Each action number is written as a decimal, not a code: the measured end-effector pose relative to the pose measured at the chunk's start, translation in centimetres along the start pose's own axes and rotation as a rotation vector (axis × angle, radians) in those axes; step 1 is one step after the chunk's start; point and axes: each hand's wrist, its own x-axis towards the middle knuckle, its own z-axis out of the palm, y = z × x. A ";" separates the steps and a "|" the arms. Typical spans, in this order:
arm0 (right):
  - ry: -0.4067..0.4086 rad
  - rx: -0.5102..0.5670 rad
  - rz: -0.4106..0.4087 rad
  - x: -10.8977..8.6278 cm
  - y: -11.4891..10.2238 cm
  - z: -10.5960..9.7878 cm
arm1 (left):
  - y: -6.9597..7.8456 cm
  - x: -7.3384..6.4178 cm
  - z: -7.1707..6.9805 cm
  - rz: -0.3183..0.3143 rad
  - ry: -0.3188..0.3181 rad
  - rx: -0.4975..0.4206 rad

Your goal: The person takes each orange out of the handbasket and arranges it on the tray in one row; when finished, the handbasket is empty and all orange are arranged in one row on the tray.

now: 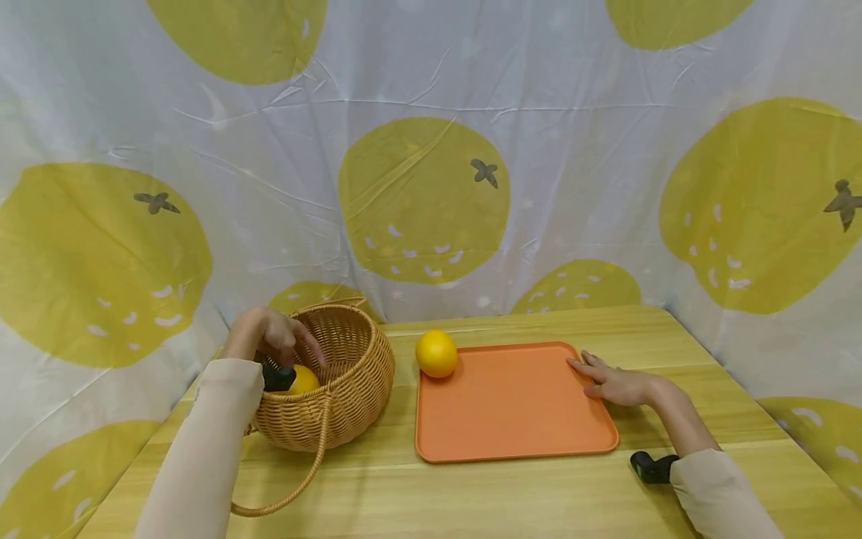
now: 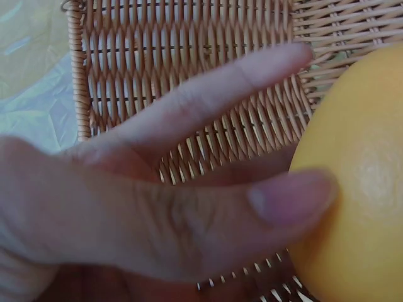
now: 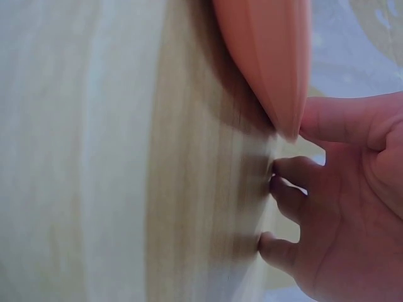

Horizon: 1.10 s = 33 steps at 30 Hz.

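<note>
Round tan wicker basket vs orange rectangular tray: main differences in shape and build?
The round tan wicker basket is deep; the orange rectangular tray is shallow. The basket is woven; the tray is smooth. The basket has a lowered handle; the tray shows none. Both stand on the wooden table, each with a yellow ball in it.

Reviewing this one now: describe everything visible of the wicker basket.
The wicker basket is tan and round-bodied, woven from what looks like rattan, with a wide open mouth facing up. A rope-like handle hangs down from its near rim. It stands on the wooden table, left of the orange tray. A yellow-orange fruit lies inside, partly hidden. The left hand reaches into the mouth; whether it touches the weave is unclear.
</note>
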 end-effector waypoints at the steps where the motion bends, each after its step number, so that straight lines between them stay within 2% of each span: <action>1: 0.001 0.000 0.000 0.0 0.0 0.0 | 0.0 0.0 0.0 0.006 -0.001 -0.008; 4: 0.000 0.006 0.002 0.0 0.0 0.0 | -0.1 0.1 0.1 0.023 -0.005 -0.026; 10: -0.004 0.006 0.001 -0.1 -0.1 0.0 | 0.0 0.0 0.6 -0.020 -0.022 -0.103; 14: -0.002 -0.011 -0.002 -0.1 -0.1 0.0 | 0.0 0.0 0.7 -0.005 0.007 -0.081; 18: -0.003 -0.013 -0.001 -0.1 0.0 0.0 | -0.4 0.3 0.8 0.064 0.052 -0.070; 23: -0.006 -0.005 -0.007 -0.1 0.1 0.0 | -1.1 0.7 0.7 0.122 0.045 -0.072; 27: -0.008 0.003 -0.005 -0.1 0.0 0.0 | -1.3 0.9 0.6 0.132 0.046 -0.058; 33: -0.010 -0.018 0.001 -0.1 -0.2 -0.1 | -1.3 1.1 0.5 0.100 0.045 -0.040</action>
